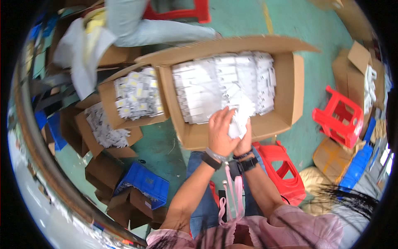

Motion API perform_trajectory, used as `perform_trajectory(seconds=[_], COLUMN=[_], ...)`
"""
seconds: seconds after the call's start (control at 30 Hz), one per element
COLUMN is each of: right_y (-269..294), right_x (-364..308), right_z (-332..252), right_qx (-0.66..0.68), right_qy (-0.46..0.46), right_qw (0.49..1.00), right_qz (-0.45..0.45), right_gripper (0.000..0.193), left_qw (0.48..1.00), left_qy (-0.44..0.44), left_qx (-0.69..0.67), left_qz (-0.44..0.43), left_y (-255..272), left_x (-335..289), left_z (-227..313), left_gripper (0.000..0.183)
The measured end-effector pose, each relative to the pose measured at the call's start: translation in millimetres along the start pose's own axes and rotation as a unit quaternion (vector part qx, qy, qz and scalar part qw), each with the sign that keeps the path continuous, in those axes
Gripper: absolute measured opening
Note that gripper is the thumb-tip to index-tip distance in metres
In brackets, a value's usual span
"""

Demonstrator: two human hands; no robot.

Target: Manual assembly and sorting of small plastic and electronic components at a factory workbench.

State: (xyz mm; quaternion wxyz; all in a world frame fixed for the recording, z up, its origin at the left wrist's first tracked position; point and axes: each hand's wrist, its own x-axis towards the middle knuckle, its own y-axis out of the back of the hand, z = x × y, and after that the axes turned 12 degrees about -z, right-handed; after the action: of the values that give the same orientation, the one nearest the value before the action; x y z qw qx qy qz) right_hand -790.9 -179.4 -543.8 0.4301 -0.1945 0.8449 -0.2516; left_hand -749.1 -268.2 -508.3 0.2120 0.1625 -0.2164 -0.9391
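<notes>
My left hand (221, 133) and my right hand (244, 139) are closed together around a small stack of white flat pieces (238, 123); their exact kind is too blurred to tell. Both hands are over the near side of a large open cardboard box (199, 137). Inside it, white flat pieces (197, 89) are packed in several rows, with some loose ones lying on top around the middle. Dark bands circle both my wrists.
Left of the big box stands a smaller carton (108, 97) of white-and-yellow pieces. Another carton (89, 133) and a blue bin (151, 182) lie nearer. Red stools (340, 118) stand to the right and by my legs. Across the box is another person's leg (166, 31).
</notes>
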Motion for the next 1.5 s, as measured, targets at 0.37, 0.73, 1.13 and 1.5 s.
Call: perform_trajectory(seconds=[0.37, 0.73, 1.13, 1.5], right_y=[-322, -485, -486, -477], right_x=[-135, -242, -303, -271], right_z=[-40, 156, 195, 188], right_qx=[-0.121, -0.362, -0.578, -0.531], right_qy=[-0.101, -0.003, 0.266, 0.315], right_qw=[0.886, 0.663, 0.49, 0.519], right_qz=[-0.436, -0.655, -0.596, -0.591], right_gripper=[0.054, 0.051, 0.058, 0.064], left_qw=[0.9, 0.769, 0.701, 0.723], left_qy=[-0.05, 0.164, 0.298, 0.345], left_qx=[0.11, -0.049, 0.019, 0.063], left_qz=[0.418, 0.616, 0.647, 0.595], left_y=[273, 426, 402, 394], left_x=[-123, -298, -403, -392], left_z=[164, 152, 75, 76], left_gripper=[0.066, 0.06, 0.06, 0.06])
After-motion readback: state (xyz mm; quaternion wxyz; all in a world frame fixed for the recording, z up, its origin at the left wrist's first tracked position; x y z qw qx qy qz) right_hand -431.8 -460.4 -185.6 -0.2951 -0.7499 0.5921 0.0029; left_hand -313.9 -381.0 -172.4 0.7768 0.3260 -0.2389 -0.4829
